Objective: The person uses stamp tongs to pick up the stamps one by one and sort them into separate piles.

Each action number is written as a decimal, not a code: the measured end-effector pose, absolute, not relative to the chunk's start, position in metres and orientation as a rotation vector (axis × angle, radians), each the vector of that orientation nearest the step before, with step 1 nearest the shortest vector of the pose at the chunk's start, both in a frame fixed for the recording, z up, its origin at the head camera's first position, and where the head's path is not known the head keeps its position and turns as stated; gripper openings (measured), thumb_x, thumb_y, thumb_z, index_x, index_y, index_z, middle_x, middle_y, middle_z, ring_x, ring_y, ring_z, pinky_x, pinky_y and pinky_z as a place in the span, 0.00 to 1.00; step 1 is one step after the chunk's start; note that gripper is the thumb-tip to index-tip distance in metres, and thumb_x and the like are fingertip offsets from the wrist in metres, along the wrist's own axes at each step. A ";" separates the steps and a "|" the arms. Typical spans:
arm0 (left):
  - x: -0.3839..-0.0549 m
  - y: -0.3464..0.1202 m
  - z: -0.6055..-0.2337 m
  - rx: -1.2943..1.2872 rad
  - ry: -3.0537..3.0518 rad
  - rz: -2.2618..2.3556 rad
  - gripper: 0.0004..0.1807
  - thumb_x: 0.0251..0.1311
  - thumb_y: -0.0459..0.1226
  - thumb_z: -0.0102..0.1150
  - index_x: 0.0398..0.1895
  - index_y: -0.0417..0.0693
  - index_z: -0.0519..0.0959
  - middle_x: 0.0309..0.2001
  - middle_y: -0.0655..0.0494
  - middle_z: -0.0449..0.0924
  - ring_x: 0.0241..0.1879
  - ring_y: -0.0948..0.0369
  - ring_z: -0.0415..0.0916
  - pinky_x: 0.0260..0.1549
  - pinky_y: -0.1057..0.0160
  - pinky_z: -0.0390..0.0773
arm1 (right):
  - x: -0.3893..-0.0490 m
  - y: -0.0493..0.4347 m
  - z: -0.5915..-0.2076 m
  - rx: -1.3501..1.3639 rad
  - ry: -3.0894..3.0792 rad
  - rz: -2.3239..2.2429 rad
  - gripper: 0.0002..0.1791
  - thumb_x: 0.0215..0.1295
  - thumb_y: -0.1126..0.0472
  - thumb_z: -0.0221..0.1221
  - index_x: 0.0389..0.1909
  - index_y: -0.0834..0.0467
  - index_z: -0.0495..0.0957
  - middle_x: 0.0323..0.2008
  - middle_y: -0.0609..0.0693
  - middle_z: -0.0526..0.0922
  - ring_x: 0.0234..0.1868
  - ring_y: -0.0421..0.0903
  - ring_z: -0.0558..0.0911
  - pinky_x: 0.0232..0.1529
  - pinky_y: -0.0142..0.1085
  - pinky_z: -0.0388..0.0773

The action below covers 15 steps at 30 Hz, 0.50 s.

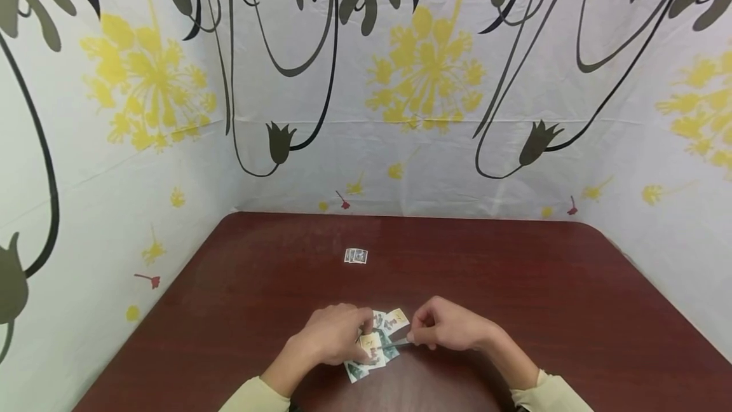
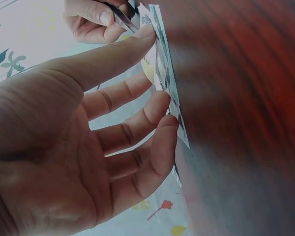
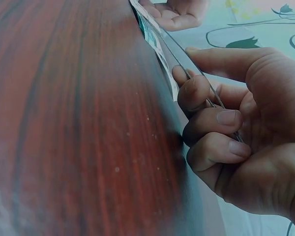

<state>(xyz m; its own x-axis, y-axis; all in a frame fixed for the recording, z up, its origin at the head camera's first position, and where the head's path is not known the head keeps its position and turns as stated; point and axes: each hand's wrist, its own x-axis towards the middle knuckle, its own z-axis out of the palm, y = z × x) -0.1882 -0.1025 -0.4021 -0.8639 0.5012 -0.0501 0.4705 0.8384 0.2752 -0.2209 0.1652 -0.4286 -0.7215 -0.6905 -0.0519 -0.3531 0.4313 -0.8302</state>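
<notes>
In your right hand (image 1: 448, 324), grip clamped on tweezers (image 1: 396, 343), long axis running left to stamps (image 1: 374, 356) on table (image 1: 274, 272). Left hand (image 1: 334, 334) nearer, touching stamps, thumb and fingers apart. Beyond both: small stamp row (image 1: 357, 255).

On tabletop (image 1: 274, 310): wood-look, dark streaky grain in close views, smooth, glossy enough for soft pale reflections, few light specks. In loose stamps (image 1: 374, 359): thin paper, printed, flat-looking faces, finely toothed edges. In far stamp row (image 1: 356, 255): likewise paper-like, finish too small to tell. In slim tweezers (image 1: 396, 343): apparently metal, smooth. Behind, in printed hanging (image 1: 434, 177): thin sheeting, cloth or plastic unclear, mostly matt, lightly creased. In sleeves (image 1: 257, 397): soft matt cloth.
</notes>
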 end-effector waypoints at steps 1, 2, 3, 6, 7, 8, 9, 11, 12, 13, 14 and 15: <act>-0.188 -0.103 -0.402 0.767 2.897 0.388 0.21 0.44 0.48 0.83 0.33 0.62 0.76 0.28 0.68 0.72 0.28 0.65 0.68 0.24 0.60 0.69 | -0.221 0.165 -0.429 -0.888 2.305 -1.199 0.14 0.69 0.60 0.66 0.24 0.63 0.83 0.16 0.40 0.74 0.17 0.32 0.68 0.21 0.27 0.60; -0.188 -0.103 -0.402 0.766 2.898 0.388 0.21 0.44 0.48 0.83 0.33 0.62 0.76 0.28 0.68 0.72 0.28 0.65 0.68 0.24 0.60 0.69 | -0.221 0.165 -0.429 -0.889 2.308 -1.198 0.14 0.69 0.60 0.66 0.24 0.63 0.83 0.16 0.40 0.74 0.17 0.32 0.69 0.21 0.27 0.61; -0.188 -0.103 -0.403 0.767 2.898 0.389 0.21 0.45 0.48 0.83 0.33 0.62 0.76 0.28 0.68 0.72 0.28 0.65 0.68 0.24 0.60 0.69 | -0.221 0.165 -0.429 -0.891 2.309 -1.198 0.15 0.69 0.60 0.66 0.24 0.63 0.83 0.16 0.40 0.74 0.17 0.32 0.69 0.22 0.27 0.62; -0.189 -0.103 -0.403 0.769 2.899 0.388 0.21 0.45 0.48 0.83 0.33 0.62 0.76 0.28 0.68 0.72 0.28 0.65 0.68 0.24 0.60 0.69 | -0.222 0.165 -0.428 -0.895 2.314 -1.198 0.15 0.69 0.60 0.67 0.23 0.63 0.83 0.16 0.41 0.74 0.18 0.33 0.71 0.24 0.26 0.65; -0.189 -0.103 -0.403 0.770 2.899 0.389 0.20 0.45 0.48 0.83 0.33 0.62 0.76 0.28 0.68 0.72 0.28 0.65 0.68 0.24 0.60 0.69 | -0.222 0.164 -0.428 -0.897 2.316 -1.198 0.15 0.69 0.60 0.67 0.23 0.63 0.83 0.16 0.41 0.74 0.18 0.33 0.71 0.25 0.26 0.66; -0.189 -0.103 -0.403 0.770 2.900 0.386 0.20 0.45 0.48 0.83 0.33 0.62 0.76 0.28 0.68 0.72 0.28 0.65 0.68 0.24 0.60 0.69 | -0.222 0.164 -0.428 -0.900 2.314 -1.200 0.15 0.68 0.60 0.67 0.23 0.63 0.83 0.16 0.41 0.74 0.19 0.33 0.71 0.26 0.26 0.67; -0.189 -0.103 -0.403 0.769 2.900 0.385 0.20 0.45 0.48 0.83 0.33 0.62 0.76 0.28 0.67 0.72 0.28 0.65 0.68 0.24 0.60 0.69 | -0.222 0.164 -0.427 -0.902 2.312 -1.202 0.15 0.68 0.60 0.67 0.23 0.63 0.82 0.16 0.41 0.74 0.19 0.33 0.71 0.26 0.26 0.67; -0.189 -0.103 -0.403 0.765 2.901 0.383 0.20 0.45 0.48 0.83 0.33 0.62 0.77 0.29 0.67 0.73 0.28 0.65 0.68 0.24 0.60 0.69 | -0.222 0.164 -0.428 -0.904 2.306 -1.207 0.15 0.68 0.60 0.67 0.23 0.64 0.82 0.16 0.40 0.74 0.19 0.32 0.72 0.27 0.26 0.68; -0.189 -0.103 -0.403 0.764 2.901 0.383 0.20 0.45 0.48 0.83 0.34 0.62 0.77 0.29 0.67 0.73 0.28 0.65 0.69 0.24 0.60 0.69 | -0.221 0.163 -0.428 -0.904 2.304 -1.209 0.15 0.68 0.60 0.67 0.23 0.64 0.82 0.16 0.40 0.74 0.19 0.32 0.72 0.27 0.26 0.68; -0.189 -0.103 -0.403 0.762 2.899 0.383 0.20 0.45 0.48 0.83 0.34 0.61 0.77 0.30 0.67 0.73 0.28 0.65 0.69 0.24 0.60 0.70 | -0.221 0.163 -0.428 -0.905 2.302 -1.210 0.15 0.68 0.60 0.67 0.23 0.64 0.82 0.16 0.40 0.74 0.19 0.32 0.72 0.27 0.26 0.68; -0.189 -0.103 -0.404 0.760 2.898 0.384 0.20 0.45 0.48 0.83 0.34 0.61 0.77 0.30 0.67 0.74 0.28 0.65 0.69 0.24 0.60 0.70 | -0.221 0.163 -0.428 -0.906 2.300 -1.211 0.15 0.68 0.60 0.67 0.23 0.64 0.82 0.16 0.40 0.74 0.19 0.32 0.72 0.27 0.26 0.68; -0.189 -0.103 -0.404 0.758 2.897 0.384 0.20 0.45 0.48 0.82 0.34 0.61 0.77 0.30 0.67 0.74 0.28 0.65 0.69 0.25 0.60 0.70 | -0.221 0.163 -0.429 -0.906 2.299 -1.213 0.15 0.68 0.60 0.67 0.23 0.64 0.82 0.16 0.40 0.74 0.19 0.32 0.72 0.27 0.26 0.68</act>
<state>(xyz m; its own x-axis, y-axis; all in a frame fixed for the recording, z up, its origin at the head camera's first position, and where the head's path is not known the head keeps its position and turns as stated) -0.1892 -0.1028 -0.4038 -0.8668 0.4958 -0.0537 0.4646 0.8420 0.2742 -0.2211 0.1631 -0.4288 -0.7167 -0.6963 -0.0379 -0.3619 0.4179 -0.8333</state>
